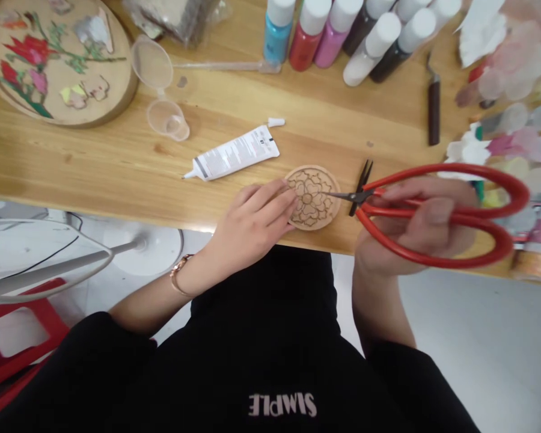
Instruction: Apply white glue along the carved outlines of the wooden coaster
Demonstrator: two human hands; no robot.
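A small round wooden disc (pixel 321 201) with a carved flower pattern lies near the table's front edge. My left hand (pixel 255 219) grips its left rim, fingers together over the edge and thumb hidden. In my right hand (pixel 426 225) is a pair of red-handled scissors (pixel 437 261). Their narrow blades appear closed, and the tip points left onto the flower, near its middle. Partly behind the scissors, a black forked tool (pixel 365 175), perhaps tweezers, rests on the table. A white tube (pixel 237 154) with a pointed nozzle lies beyond my left hand, its small white cap (pixel 276 122) beside it.
Paint bottles (pixel 305 36) stand at the back. A round wooden plaque (pixel 79 72) with coloured flower pieces lies far left, near clear plastic cups (pixel 165 118) and a pipette (pixel 225 66). A dark-handled tool (pixel 433 114) and cluttered coloured pieces (pixel 509 144) are at right.
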